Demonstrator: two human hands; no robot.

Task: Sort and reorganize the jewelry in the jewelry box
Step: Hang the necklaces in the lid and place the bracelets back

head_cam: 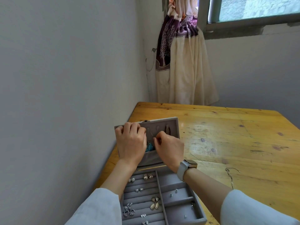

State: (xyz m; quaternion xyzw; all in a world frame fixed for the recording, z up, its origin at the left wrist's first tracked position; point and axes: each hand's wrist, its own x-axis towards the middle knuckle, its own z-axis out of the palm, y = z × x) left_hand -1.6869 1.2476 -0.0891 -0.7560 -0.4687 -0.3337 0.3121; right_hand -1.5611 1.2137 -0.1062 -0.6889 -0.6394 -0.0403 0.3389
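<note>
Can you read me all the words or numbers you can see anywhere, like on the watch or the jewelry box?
There are no words or numbers to read here.
The watch on the right wrist shows only a blank, pale face.
The grey jewelry box and its open lid carry no label or brand that shows.
The curtain has a tree pattern, not letters.

Both hands, left (pixel 130 142) and right (pixel 168 147), work at the open jewelry box (pixel 172 127) lid.
</note>
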